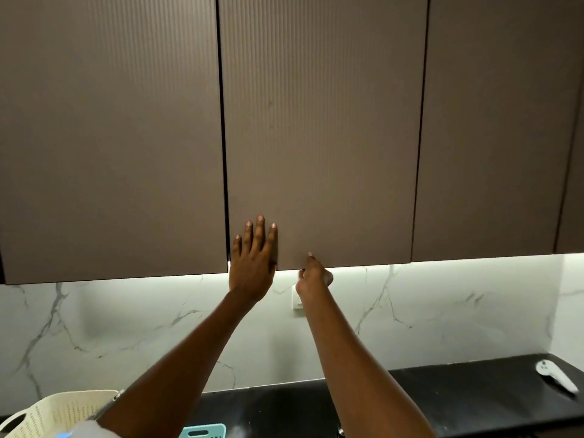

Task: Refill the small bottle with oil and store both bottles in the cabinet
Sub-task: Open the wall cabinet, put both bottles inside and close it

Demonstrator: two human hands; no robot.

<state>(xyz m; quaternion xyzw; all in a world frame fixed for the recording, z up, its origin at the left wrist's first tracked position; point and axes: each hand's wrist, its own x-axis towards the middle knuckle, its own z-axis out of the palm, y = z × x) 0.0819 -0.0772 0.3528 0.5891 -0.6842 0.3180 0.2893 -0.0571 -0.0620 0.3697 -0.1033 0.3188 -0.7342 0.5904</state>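
Left hand (252, 263) lies flat, fingers straight, on the cabinet door (322, 137); right hand (313, 273) pinches its bottom edge. A cream basket (60, 412) sits at the left end of the counter (458, 399), contents unseen.

A kitchen: wall cabinets (316, 121) (brown), marble backsplash (442, 311), black counter (458, 396).

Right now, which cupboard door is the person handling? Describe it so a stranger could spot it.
Look at the row of brown cabinets above the marble wall. The middle door sits between two dark vertical gaps. Unlike its neighbours, it has the left hand flat on its lower left corner and the right hand gripping its bottom edge.
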